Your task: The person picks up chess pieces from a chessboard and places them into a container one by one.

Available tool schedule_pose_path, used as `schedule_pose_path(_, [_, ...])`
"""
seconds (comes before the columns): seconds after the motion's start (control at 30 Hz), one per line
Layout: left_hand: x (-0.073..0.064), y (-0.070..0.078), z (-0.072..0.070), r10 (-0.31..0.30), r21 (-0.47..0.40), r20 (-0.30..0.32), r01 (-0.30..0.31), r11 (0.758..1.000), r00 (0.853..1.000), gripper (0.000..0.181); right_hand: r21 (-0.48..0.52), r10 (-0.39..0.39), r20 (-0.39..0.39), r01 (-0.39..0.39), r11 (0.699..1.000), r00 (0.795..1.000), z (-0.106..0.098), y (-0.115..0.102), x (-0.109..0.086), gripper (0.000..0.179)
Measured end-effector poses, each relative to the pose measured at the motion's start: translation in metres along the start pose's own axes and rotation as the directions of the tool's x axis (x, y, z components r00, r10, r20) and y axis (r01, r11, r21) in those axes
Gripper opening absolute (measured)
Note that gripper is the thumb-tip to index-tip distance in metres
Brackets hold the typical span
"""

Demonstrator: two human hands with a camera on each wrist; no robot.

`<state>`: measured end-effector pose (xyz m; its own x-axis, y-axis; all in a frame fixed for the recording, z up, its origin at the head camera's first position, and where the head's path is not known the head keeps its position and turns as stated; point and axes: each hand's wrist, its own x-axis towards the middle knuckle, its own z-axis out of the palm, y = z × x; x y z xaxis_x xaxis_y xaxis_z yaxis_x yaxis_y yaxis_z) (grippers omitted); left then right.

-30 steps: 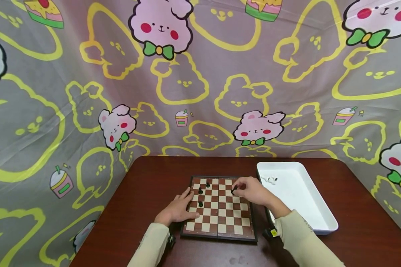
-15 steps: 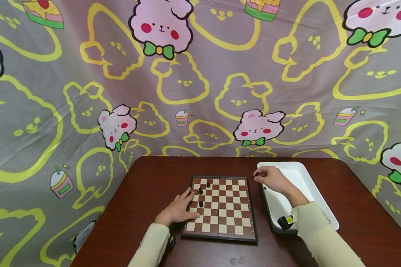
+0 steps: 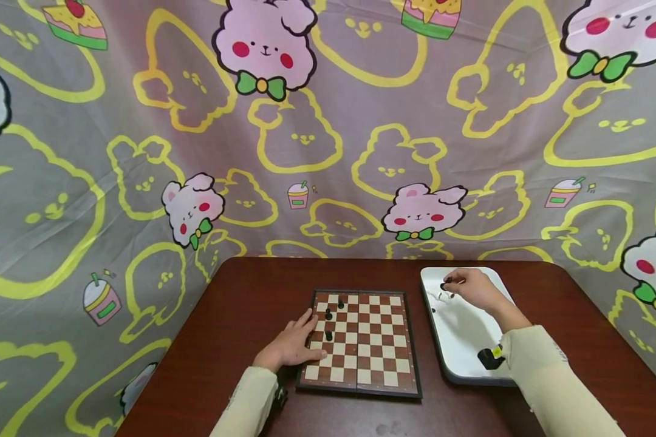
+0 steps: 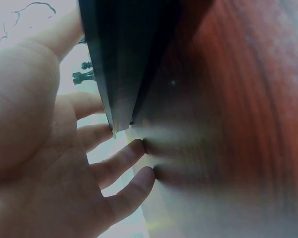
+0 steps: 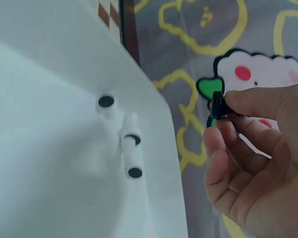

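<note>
My left hand [image 3: 291,343] lies at the left edge of the chessboard [image 3: 384,340], fingers spread and thumb over the squares. Three black chess pieces stand on the board's left half: one near the far edge [image 3: 341,304], a second [image 3: 328,314] beside my fingertips and a third [image 3: 328,335] closer to me. In the left wrist view, a black rook [image 4: 83,78] and a black pawn [image 4: 86,65] show past the board's rim. Between thumb and fingers, my right hand [image 3: 477,290] pinches a black chess piece [image 5: 218,105] above the white tray [image 3: 470,352]; its exact kind is partly hidden.
White chess pieces with dark bases lie in the tray, one of them here [image 5: 106,101], others along its wall [image 5: 134,172]. The dark wooden table [image 3: 262,285] ends at a patterned cloth [image 3: 328,152] behind and at the left.
My right hand has lifted a black chess piece off the board's right half and carried it right, over the tray. My left hand stays in place.
</note>
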<state>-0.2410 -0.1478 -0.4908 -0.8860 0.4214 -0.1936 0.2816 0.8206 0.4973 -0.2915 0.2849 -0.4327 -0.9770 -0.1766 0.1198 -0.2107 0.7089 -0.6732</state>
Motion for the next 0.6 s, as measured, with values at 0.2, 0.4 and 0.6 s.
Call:
schedule_pose_path(0.2, [0.000,0.000,0.000,0.005,-0.002,-0.002,-0.005,1.000,1.000,0.089,-0.032,0.018,-0.020,-0.019,0.999,1.000,-0.004,0.013,0.000,0.017])
schedule_pose_path(0.4, [0.001,-0.002,0.002,0.004,-0.001,-0.001,-0.004,1.000,1.000,0.090,-0.056,0.028,-0.019,-0.029,0.998,0.999,-0.003,0.018,-0.004,0.016])
schedule_pose_path(0.6, [0.001,-0.003,0.002,-0.002,0.003,-0.002,0.002,1.000,1.000,0.090,-0.057,0.028,-0.009,-0.028,0.998,1.000,-0.002,0.019,-0.009,0.015])
